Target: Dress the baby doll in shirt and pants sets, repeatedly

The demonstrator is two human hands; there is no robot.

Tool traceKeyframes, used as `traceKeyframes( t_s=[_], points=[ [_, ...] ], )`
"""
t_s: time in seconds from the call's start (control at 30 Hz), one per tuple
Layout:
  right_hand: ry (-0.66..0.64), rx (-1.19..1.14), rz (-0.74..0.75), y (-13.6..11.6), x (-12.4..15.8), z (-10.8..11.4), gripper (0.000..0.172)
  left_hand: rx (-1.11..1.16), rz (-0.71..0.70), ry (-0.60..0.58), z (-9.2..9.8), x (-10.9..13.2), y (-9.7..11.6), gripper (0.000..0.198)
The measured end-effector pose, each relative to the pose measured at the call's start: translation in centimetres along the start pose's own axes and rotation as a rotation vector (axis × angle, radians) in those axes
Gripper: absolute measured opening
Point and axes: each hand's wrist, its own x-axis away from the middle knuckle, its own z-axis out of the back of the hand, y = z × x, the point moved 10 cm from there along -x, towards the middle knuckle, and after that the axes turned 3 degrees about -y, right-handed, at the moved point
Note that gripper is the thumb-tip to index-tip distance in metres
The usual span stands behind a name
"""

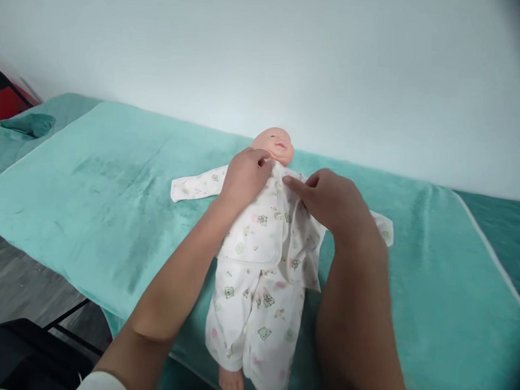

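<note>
A baby doll [273, 141] lies on its back, head toward the wall and bare feet toward me. It wears a white baby shirt [258, 235] with small printed animals, its front panels overlapping, and matching trousers [259, 310]. At the neckline, my left hand [249, 174] is closed, its fingertips pinching the shirt's collar just below the doll's chin. My right hand [335, 201] has its fingers curled and its thumb against the upper front edge of the shirt, gripping the fabric there. The doll's arms are inside the spread sleeves; one is partly covered by my right forearm.
A turquoise cover [126, 200] with pale piping lies over the bed, against a plain white wall [266, 57]. The cover has an oval hole [28, 125] at the left. Black seating [29, 357] stands at the lower left, near the bed's edge.
</note>
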Motion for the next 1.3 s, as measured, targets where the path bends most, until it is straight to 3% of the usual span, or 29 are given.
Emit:
traceKeyframes(
  t_s=[0.07, 0.17, 0.33, 0.43, 0.57, 0.7, 0.77, 0.9, 1.1, 1.3],
  points=[
    [-0.150, 0.117, -0.131, 0.9, -0.1, -0.9, 0.052, -0.030, 0.094, -0.046, -1.3, -1.3, -0.7, 0.017],
    [-0.215, 0.173, -0.257, 1.5, 0.2, -0.6, 0.048, -0.033, 0.131, -0.023, -1.9, -1.5, -1.2, 0.007],
    [-0.319, 0.222, -0.287, 2.2, 0.3, -1.2, 0.054, 0.026, 0.106, 0.037, -1.5, -0.5, -1.6, 0.011],
    [-0.269, 0.126, -0.221, 1.9, -0.2, -1.2, 0.047, 0.050, 0.102, 0.063, -1.1, -0.4, -1.6, 0.014],
    [-0.214, -0.193, -0.177, 1.5, -0.8, -1.9, 0.039, 0.130, 0.088, 0.056, -1.0, -0.5, -1.9, 0.009],
    [0.026, -0.495, -0.066, -0.3, -1.0, -1.3, 0.028, 0.229, 0.119, 0.047, -1.0, -0.4, -2.6, 0.010],
    [0.112, -0.519, 0.003, -1.7, -0.8, -1.2, 0.023, 0.299, 0.124, 0.063, -0.8, -0.3, -2.8, 0.011],
    [0.138, -0.513, 0.063, -3.4, -0.4, -1.8, 0.017, 0.438, 0.088, 0.084, -0.6, -0.3, -2.9, 0.012],
    [0.128, -0.511, 0.017, -2.5, -0.7, -2.0, 0.015, 0.457, 0.065, 0.058, -0.9, -0.6, -3.0, 0.013],
    [0.112, -0.536, 0.063, -2.5, -0.9, -2.1, 0.014, 0.489, 0.050, 0.044, -1.1, -0.8, -3.2, 0.012]
  ],
)
